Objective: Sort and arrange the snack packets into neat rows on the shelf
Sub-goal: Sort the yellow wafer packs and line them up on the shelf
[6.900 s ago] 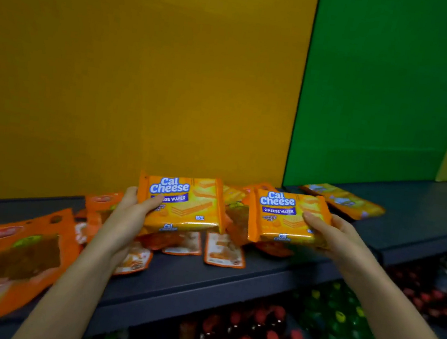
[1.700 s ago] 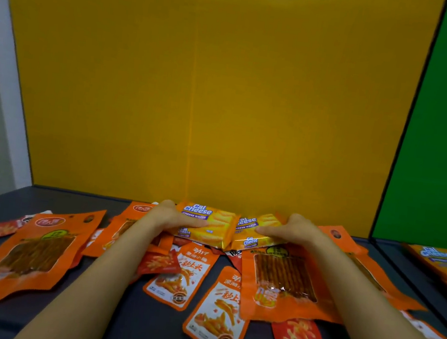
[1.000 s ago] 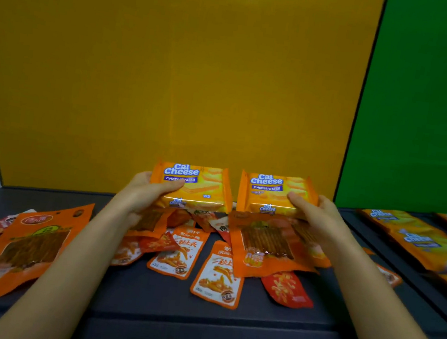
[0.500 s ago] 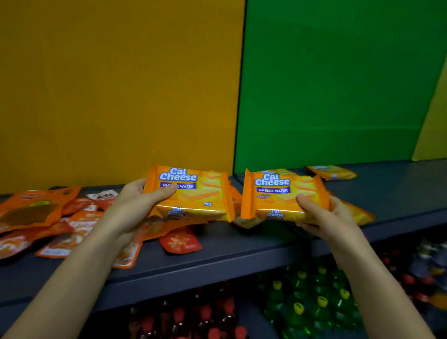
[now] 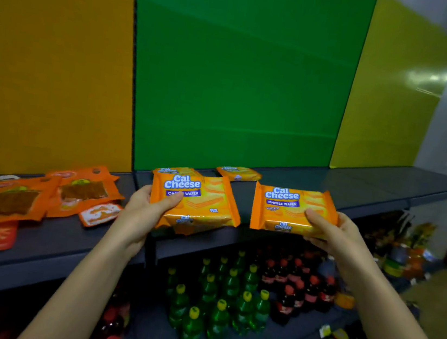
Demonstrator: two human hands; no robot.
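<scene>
Left hand [image 5: 143, 210], right hand [image 5: 336, 232] gripping 2 wafer packets [image 5: 198, 203] above shelf edge [image 5: 195, 248].

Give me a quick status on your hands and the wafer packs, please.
Left hand grips one wafer pack; right hand grips another. Both held above the shelf. Two more packs lie behind.

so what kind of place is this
Probably a small shop or a mock-up of one: a long grey shelf strewn with snack packets, and rows of soft drink bottles stocked on the shelf below.
</scene>
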